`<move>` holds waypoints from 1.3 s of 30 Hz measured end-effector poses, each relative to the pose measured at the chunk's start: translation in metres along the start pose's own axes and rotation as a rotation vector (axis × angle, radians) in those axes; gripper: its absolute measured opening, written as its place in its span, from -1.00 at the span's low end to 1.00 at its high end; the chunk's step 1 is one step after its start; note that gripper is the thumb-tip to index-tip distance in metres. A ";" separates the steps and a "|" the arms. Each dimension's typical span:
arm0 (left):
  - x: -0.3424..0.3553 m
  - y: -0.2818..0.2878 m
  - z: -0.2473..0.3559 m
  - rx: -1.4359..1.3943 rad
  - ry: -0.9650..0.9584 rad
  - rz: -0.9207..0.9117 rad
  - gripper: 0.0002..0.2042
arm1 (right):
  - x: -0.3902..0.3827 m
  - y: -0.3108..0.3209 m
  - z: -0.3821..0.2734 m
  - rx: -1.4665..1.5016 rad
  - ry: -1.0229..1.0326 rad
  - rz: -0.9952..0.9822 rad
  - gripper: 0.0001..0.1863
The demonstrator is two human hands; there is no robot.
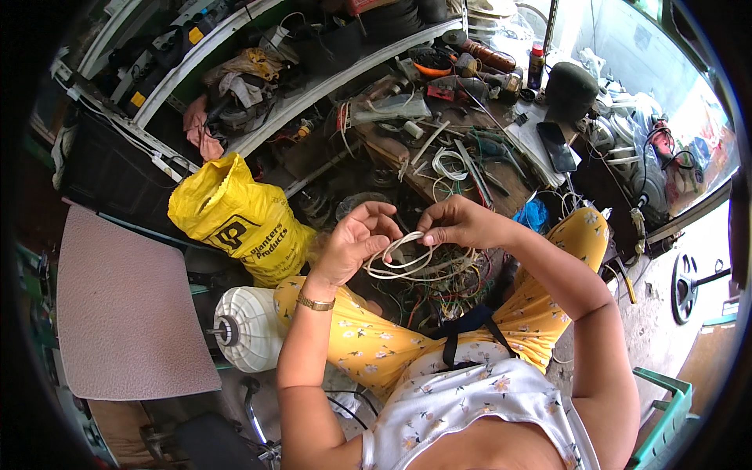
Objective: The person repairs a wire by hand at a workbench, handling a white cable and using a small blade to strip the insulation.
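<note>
The messy desk (429,186) is on the far side, and on its near side, up in the air over a tangle of wires (427,301), is my white cord (395,274). The cord is already in loops, but they hang loose and I see no tie, so I don't think it's finished; my right fingers (440,234) pinch it tight, and my left fingers (381,228) are bent and partly open beside it, but I can't tell if they grip it. I've got room between my knees, with the yellow sack (266,196) to the left and the desk's edge stopping me on the far side.
</note>
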State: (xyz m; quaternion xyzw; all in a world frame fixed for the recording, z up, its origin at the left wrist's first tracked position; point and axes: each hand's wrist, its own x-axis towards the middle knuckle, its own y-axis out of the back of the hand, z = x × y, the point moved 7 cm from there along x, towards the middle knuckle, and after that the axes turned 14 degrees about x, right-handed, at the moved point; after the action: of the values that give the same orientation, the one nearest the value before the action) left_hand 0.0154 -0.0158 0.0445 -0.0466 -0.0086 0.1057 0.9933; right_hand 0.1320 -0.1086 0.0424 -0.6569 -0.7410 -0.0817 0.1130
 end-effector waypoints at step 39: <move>0.003 0.042 -0.048 -0.703 0.086 0.356 -0.69 | -0.040 0.043 0.025 1.141 0.216 0.407 -0.70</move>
State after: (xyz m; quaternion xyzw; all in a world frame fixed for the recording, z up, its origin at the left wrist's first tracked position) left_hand 0.0104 0.0213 -0.0073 -0.3890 0.0054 0.2649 0.8823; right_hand 0.1773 -0.1352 0.0061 -0.6092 -0.5121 0.2849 0.5344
